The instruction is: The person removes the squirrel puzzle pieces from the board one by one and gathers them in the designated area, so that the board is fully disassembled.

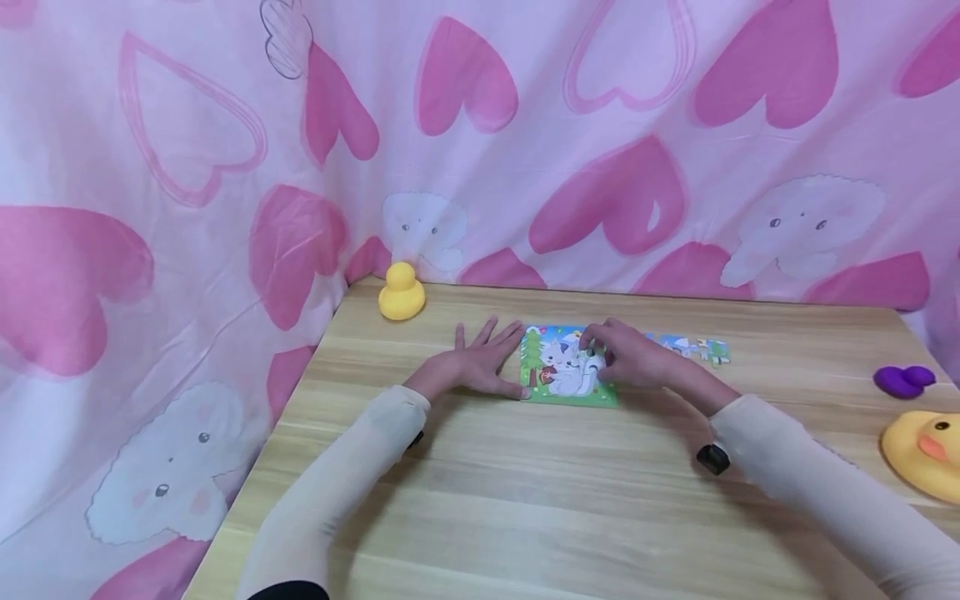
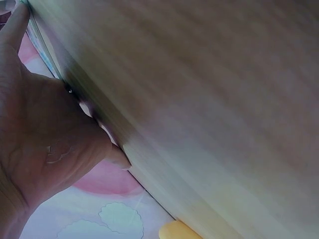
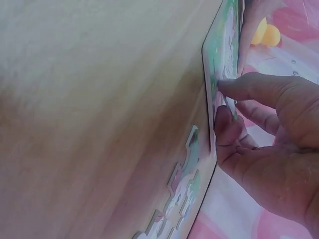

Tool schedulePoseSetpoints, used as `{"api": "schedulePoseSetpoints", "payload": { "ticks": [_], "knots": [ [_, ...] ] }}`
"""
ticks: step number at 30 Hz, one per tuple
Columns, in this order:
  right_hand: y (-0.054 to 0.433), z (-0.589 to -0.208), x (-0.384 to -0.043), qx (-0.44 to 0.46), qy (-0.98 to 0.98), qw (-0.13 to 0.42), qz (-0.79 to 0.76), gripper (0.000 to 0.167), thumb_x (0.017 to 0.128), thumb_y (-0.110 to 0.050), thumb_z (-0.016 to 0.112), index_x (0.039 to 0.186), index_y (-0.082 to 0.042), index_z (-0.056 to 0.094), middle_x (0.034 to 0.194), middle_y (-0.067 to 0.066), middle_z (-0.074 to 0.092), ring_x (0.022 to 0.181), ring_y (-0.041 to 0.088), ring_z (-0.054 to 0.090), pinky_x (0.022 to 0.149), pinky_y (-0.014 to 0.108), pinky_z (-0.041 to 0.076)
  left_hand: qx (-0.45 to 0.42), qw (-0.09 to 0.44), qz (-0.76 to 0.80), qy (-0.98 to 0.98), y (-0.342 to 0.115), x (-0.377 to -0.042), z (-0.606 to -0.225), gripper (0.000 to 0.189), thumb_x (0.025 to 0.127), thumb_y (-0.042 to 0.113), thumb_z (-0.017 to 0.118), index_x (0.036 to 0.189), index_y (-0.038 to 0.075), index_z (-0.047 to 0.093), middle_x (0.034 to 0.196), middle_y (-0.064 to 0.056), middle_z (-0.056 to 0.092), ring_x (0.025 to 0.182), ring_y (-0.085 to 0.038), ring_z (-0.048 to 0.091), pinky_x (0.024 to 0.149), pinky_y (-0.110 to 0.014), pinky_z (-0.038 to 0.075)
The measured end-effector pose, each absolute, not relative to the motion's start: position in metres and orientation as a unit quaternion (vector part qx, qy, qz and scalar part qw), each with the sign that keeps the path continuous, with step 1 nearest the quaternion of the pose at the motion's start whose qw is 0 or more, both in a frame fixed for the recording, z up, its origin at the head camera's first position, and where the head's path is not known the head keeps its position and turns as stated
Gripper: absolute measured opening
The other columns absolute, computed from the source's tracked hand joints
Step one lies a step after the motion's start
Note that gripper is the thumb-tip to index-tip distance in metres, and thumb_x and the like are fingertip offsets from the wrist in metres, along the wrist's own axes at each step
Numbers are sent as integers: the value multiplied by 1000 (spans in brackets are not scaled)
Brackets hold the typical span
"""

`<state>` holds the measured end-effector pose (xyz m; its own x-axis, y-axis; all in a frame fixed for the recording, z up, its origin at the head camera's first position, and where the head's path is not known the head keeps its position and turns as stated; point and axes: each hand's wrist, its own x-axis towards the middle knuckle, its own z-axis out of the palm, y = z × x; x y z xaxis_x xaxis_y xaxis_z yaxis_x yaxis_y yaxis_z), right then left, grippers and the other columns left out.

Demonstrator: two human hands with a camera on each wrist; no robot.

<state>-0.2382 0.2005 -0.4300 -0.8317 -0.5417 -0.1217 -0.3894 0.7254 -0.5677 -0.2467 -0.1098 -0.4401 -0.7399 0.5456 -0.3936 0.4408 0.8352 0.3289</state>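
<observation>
A picture puzzle (image 1: pixel 566 385) of a white cat-like animal beside green trees lies flat on the table. My left hand (image 1: pixel 482 364) is spread at its left side, the thumb at the lower left corner and the fingertips near the upper one. Over the puzzle's right part, my right hand (image 1: pixel 636 358) pinches a small puzzle piece (image 3: pixel 230 103) between thumb and fingers, close above the picture. Fingers cover most of that piece. Loose puzzle pieces (image 1: pixel 716 351) lie just right of the puzzle, partly behind the right hand in the head view.
A yellow rubber duck (image 1: pixel 401 293) stands at the table's back left corner. At the right are a purple duck (image 1: pixel 900 382) and a larger yellow duck (image 1: pixel 926 454). A pink heart-patterned curtain (image 1: pixel 480 167) hangs behind and left of the wooden table (image 1: pixel 487 517).
</observation>
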Motion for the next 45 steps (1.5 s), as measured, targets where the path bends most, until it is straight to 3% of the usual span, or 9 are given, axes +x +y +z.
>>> {"api": "schedulePoseSetpoints", "payload": {
  "ticks": [9,18,27,36,45],
  "knots": [
    [217,-431,-233,-232,916,106,-311,53,85,-3,82,134,-14,66,125,15,63,94,22,67,78,35,59,267,245,109,926,-109,-245,-446,120,87,82,61,171,31,-8,180,12,-13,166,-31,-20,121,-78,-19],
    [269,-417,-222,-224,917,49,-326,50,88,-5,83,133,-15,64,127,11,65,99,26,70,79,25,60,270,243,104,926,-110,-245,-446,120,88,82,60,171,30,-8,180,10,-13,166,-31,-21,121,-79,-18],
    [327,-420,-210,-210,927,-1,-311,52,83,2,86,130,-10,66,128,15,66,95,28,71,74,18,58,271,237,98,928,-113,-245,-443,119,87,83,59,171,29,-7,180,10,-12,166,-31,-19,121,-80,-16],
    [360,-429,-194,-168,947,31,-272,44,84,2,84,124,-6,66,119,22,57,90,25,68,68,20,54,269,238,93,929,-113,-246,-441,119,88,83,59,171,30,-8,180,10,-13,166,-31,-19,121,-80,-17],
    [371,-440,-185,-173,948,66,-257,45,81,0,86,122,-6,68,110,15,63,84,16,59,67,22,51,267,242,98,928,-111,-247,-442,119,87,82,60,171,30,-7,180,11,-13,166,-30,-19,121,-79,-17]
  ]
}}
